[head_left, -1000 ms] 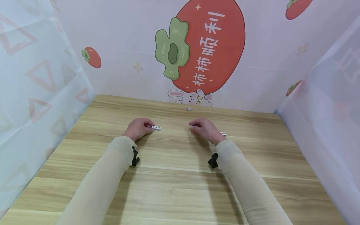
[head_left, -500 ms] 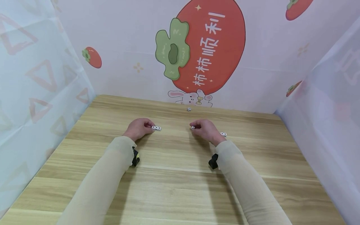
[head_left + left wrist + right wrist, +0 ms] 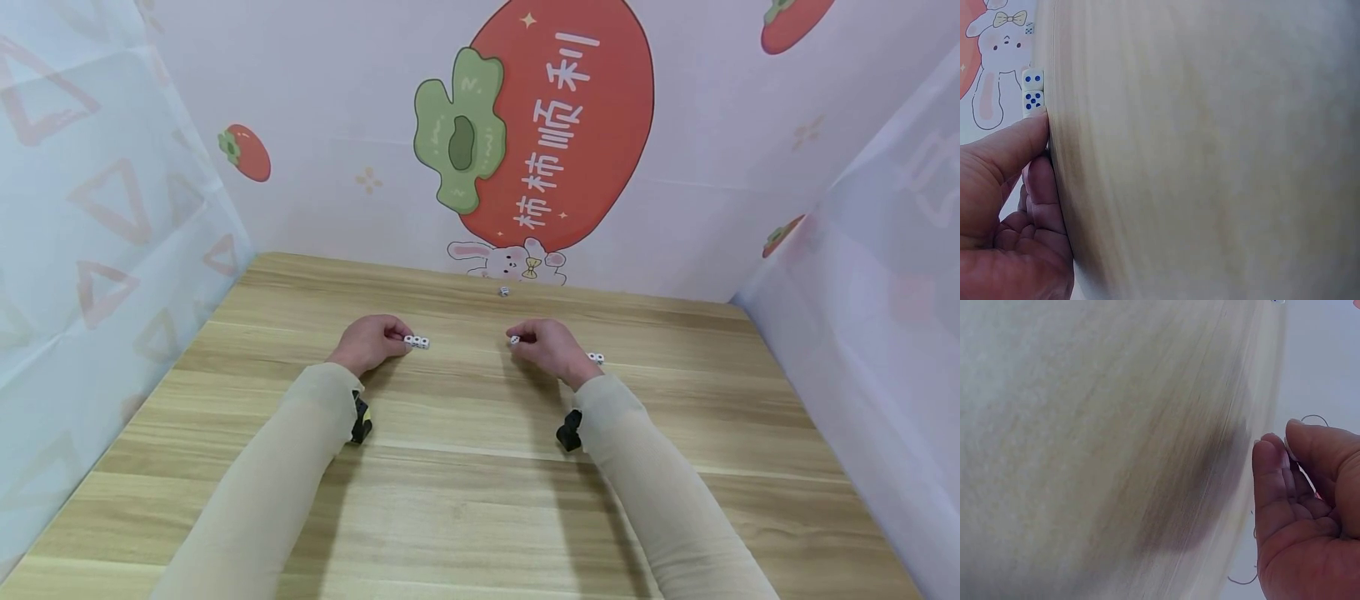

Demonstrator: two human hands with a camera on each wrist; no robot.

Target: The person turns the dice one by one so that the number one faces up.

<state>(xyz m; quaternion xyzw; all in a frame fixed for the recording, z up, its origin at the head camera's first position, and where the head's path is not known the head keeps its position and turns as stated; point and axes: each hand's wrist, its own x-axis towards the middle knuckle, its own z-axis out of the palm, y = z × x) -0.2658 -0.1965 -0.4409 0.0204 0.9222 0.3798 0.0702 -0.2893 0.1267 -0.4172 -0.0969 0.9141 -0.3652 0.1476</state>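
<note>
Three white dice (image 3: 417, 342) stand side by side in a short row on the wooden table. At the row's left end my left hand (image 3: 369, 342) pinches the end die between thumb and fingers. Blue pips show on the dice (image 3: 1034, 89) beyond the thumb in the left wrist view. Farther right, my right hand (image 3: 551, 346) pinches a single die (image 3: 514, 340) at its fingertips, slightly above the table. In the right wrist view the thumb and fingers of the right hand (image 3: 1304, 500) close together, and the held die is hidden.
Two more white dice (image 3: 596, 358) lie beside my right wrist, partly covered by it. A lone die (image 3: 504, 292) sits near the back wall (image 3: 330, 200). Patterned sheets enclose the table (image 3: 442, 500) on the left, back and right.
My right fingers have turned the die, so more of its face shows now, and that hand has shifted very slightly. The left hand and the row of dice stay in place.
</note>
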